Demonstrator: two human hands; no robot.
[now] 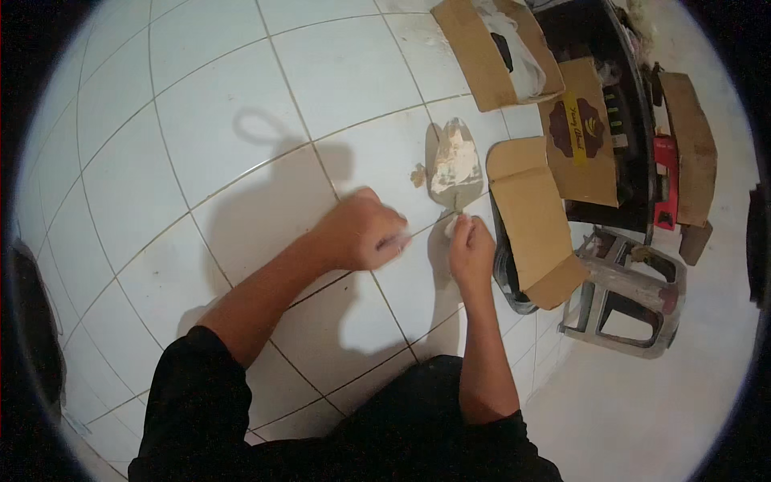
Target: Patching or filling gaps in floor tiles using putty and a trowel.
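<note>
Head view, left to right. White tiled floor (pixel 201 120), its grey joints running diagonally across the frame. The left hand (pixel 365 233) rests knuckles-up on the floor, fingers curled down and nearly closed, their tips pressed to a joint line (pixel 418 229); a trace of pale filler shows at the fingertips (pixel 395 243), but whether anything is pinched beneath them cannot be told. Just beside it, the right hand (pixel 470 245) is closed around the handle of a trowel (pixel 454 165), gripping at the handle end so that the blade points away from the person. The blade lies flat or nearly flat on the tile, loaded with a lump of whitish paste; a small blob of the same paste (pixel 418 174) sits on the floor touching its left edge. Right of the trowel: folded cardboard pieces (pixel 526 213), a dark tub (pixel 506 281) partly under the card, and a worn stool (pixel 630 293) near the wall.

Technique, as judged from the pose: the step appears to be working filler into the joint. It is done well by keeping the loaded blade close to the working finger, pressing paste firmly along the line rather than across it, taking small amounts, and wiping excess off the tile face before it sets.
</note>
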